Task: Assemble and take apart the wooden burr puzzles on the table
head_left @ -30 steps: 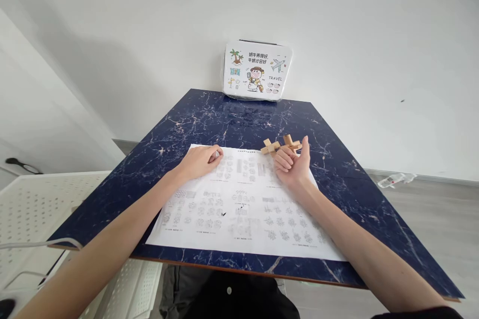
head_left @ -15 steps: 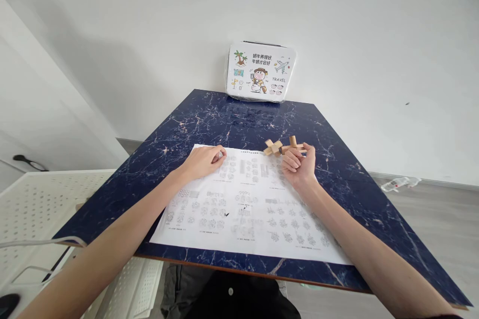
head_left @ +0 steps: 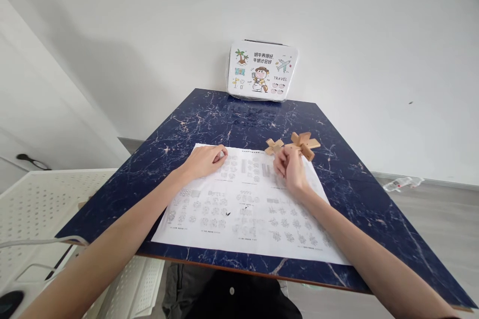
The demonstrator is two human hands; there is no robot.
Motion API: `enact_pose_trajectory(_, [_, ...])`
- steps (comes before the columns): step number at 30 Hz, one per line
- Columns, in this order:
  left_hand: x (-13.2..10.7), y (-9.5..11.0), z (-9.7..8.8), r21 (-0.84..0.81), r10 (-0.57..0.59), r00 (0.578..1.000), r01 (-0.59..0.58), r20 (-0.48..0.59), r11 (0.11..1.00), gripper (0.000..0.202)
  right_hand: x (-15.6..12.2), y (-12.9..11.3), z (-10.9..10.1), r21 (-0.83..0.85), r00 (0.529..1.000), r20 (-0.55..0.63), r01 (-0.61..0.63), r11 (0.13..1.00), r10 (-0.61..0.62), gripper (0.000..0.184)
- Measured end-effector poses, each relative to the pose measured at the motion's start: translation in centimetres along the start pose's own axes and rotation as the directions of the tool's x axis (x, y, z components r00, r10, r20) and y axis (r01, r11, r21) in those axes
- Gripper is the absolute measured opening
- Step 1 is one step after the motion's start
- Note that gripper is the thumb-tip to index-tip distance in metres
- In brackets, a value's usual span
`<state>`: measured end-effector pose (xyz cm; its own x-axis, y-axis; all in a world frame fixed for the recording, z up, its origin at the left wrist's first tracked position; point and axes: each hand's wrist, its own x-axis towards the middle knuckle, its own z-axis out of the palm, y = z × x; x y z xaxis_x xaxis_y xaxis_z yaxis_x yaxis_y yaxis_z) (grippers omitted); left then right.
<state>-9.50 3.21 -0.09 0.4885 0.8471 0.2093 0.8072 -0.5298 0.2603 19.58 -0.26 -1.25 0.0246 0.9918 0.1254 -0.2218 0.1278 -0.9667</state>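
Observation:
My left hand [head_left: 206,161] rests on the upper left part of a printed instruction sheet [head_left: 224,232], its fingers loosely curled with nothing visible in them. At the sheet's upper right, my right hand [head_left: 291,165] is closed, its fingertips on a wooden interlocking puzzle [head_left: 306,145] made of crossed bars. Part of that puzzle is hidden behind the fingers. A smaller wooden cross-shaped puzzle [head_left: 274,146] sits just left of it, by the sheet's top edge and close to my right hand. Rows of small line drawings cover the sheet.
The sheet lies on a dark blue marble-patterned table [head_left: 239,122]. A white cartoon-printed case [head_left: 262,71] leans on the wall at the far edge. At the left stand a white perforated rack [head_left: 56,194] and a cable [head_left: 41,241]. Clear plastic packaging [head_left: 403,184] lies on the floor at right.
My right hand has turned and shifted slightly left. The larger wooden puzzle has turned with it and now shows more of its bars to the right. My left hand has stayed in place.

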Motion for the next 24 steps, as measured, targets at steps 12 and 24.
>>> enact_pose_trajectory(12, [-0.6,3.3,0.2,-0.545,-0.035,0.998,0.003,-0.049,0.838,0.039,-3.1,0.0,1.2,-0.361,0.785,0.617,0.232,0.903,0.044,0.042])
enact_pose_trajectory(24, [-1.0,6.3,0.1,-0.918,0.333,0.921,0.063,0.205,0.391,0.079,-3.8,-0.5,1.8,-0.379,0.578,0.815,0.574,0.726,-0.031,0.035])
